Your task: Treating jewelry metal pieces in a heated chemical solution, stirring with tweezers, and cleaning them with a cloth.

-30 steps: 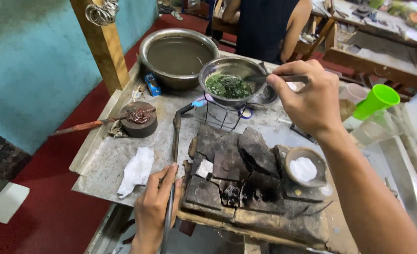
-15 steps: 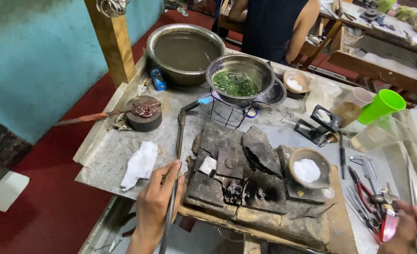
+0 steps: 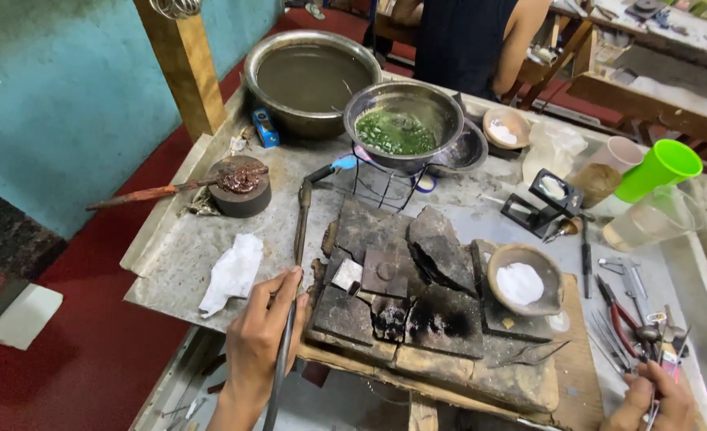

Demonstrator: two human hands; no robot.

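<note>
My left hand (image 3: 262, 347) is closed around the lower end of a long dark metal torch pipe (image 3: 299, 231) that runs up the bench to a blue-tipped end. It lies beside a pile of charred soldering blocks (image 3: 441, 315), on which rest a small square metal plate (image 3: 384, 274) and a white scrap (image 3: 345, 274). At the frame's bottom right corner, my right hand (image 3: 649, 403) pinches a thin metal tool (image 3: 655, 411) among loose hand tools; the frame edge cuts off part of it.
A steel bowl of green liquid (image 3: 401, 128) sits on a wire stand, with a large basin (image 3: 314, 76) behind it. Nearby are a bowl of white powder (image 3: 521, 281), red-handled pliers (image 3: 617, 307), a green cup (image 3: 661, 168) and a white cloth (image 3: 234, 271). A person (image 3: 465, 40) sits opposite.
My right hand left the steel bowl at the back and dropped to the tools at the bottom right. My left hand stayed on the torch pipe.
</note>
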